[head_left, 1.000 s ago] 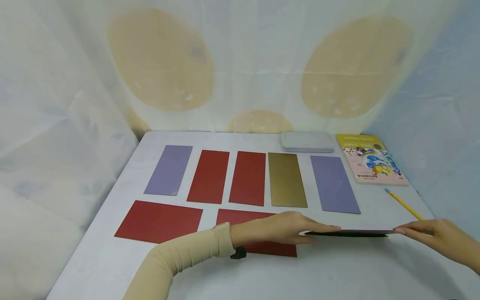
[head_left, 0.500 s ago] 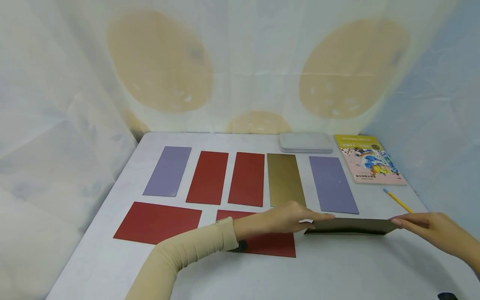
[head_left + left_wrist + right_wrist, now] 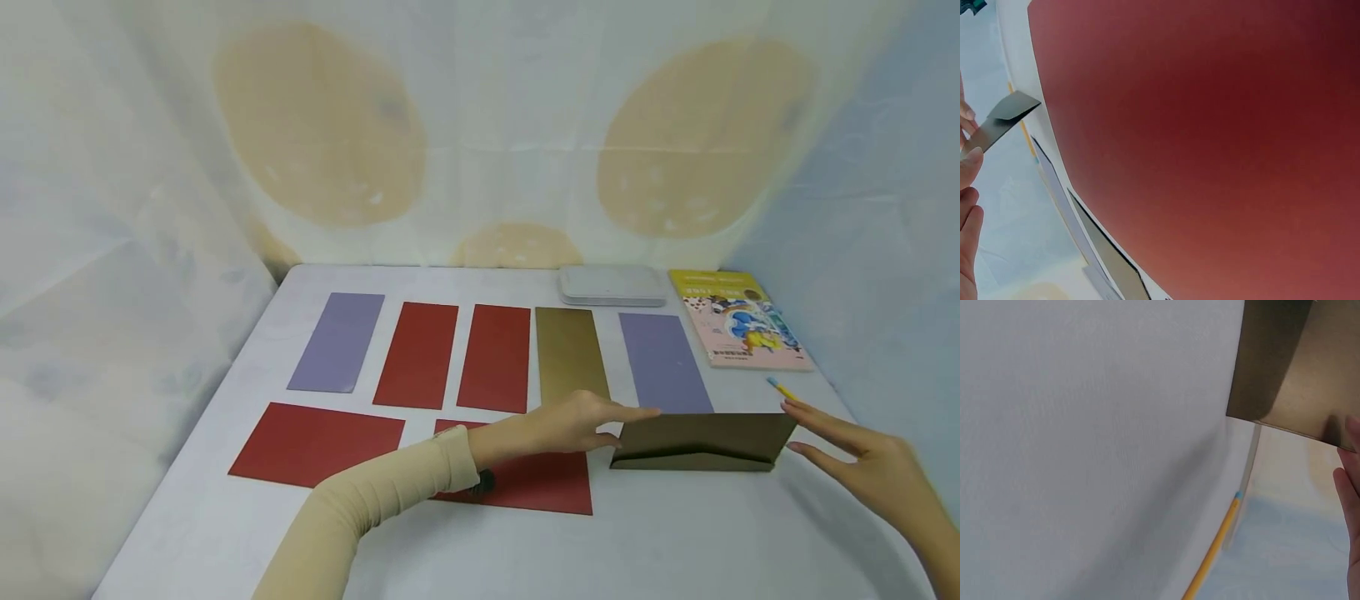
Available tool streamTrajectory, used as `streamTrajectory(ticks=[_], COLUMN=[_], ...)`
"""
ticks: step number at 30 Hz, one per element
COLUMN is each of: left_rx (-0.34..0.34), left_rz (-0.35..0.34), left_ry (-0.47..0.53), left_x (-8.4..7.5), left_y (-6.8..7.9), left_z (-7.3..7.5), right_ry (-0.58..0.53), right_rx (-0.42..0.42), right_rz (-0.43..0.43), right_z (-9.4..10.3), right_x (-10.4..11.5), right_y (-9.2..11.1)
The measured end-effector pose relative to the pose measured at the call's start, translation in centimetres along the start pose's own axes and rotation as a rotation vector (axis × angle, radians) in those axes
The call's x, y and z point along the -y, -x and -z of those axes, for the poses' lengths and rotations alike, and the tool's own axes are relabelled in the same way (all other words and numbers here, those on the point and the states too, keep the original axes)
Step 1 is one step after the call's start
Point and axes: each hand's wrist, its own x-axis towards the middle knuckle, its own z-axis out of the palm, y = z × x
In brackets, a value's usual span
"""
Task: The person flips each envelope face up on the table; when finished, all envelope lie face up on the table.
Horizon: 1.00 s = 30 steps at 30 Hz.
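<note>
A gold envelope (image 3: 705,433) is tilted up near the right front of the table, its long lower edge low over the tabletop. A slightly raised flap runs along that edge. My left hand (image 3: 581,421) pinches its left end, index finger along the top edge; in the left wrist view the thumb (image 3: 971,164) lies on the envelope. At the other end my right hand (image 3: 870,458) has its fingers extended, an index fingertip at the upper right corner and the thumb spread below. In the right wrist view the envelope (image 3: 1310,375) shows its gold face.
Red envelopes (image 3: 318,442) lie at the front left, one under my left forearm. Behind them is a row with a purple envelope (image 3: 337,342), two red ones, a flat gold one (image 3: 572,350) and another purple one (image 3: 663,358). A white case (image 3: 611,285), book (image 3: 738,321) and pencil (image 3: 1213,550) lie beyond.
The gold envelope has turned from nearly edge-on to showing its broad side, its top edge rising. My right hand has gone from pinching its corner to spread fingers.
</note>
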Motion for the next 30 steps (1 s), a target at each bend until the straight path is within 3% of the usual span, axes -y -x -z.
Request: streamTrajectory(ticks=[18, 23, 30], left_rx=[0.015, 0.065, 0.196], left_rz=[0.061, 0.112, 0.202], left_ry=[-0.034, -0.024, -0.053], left_x=[0.1, 0.0, -0.1], left_y=[0.7, 0.8, 0.4], left_z=[-0.7, -1.1, -1.4], right_ry=[0.059, 0.055, 0.018], right_rx=[0.017, 0.047, 0.098], right_rz=[0.086, 0.093, 0.078], right_z=[-1.9, -2.0, -2.3], right_x=[-0.8, -1.0, -1.1], right_y=[0.0, 0.6, 1.0])
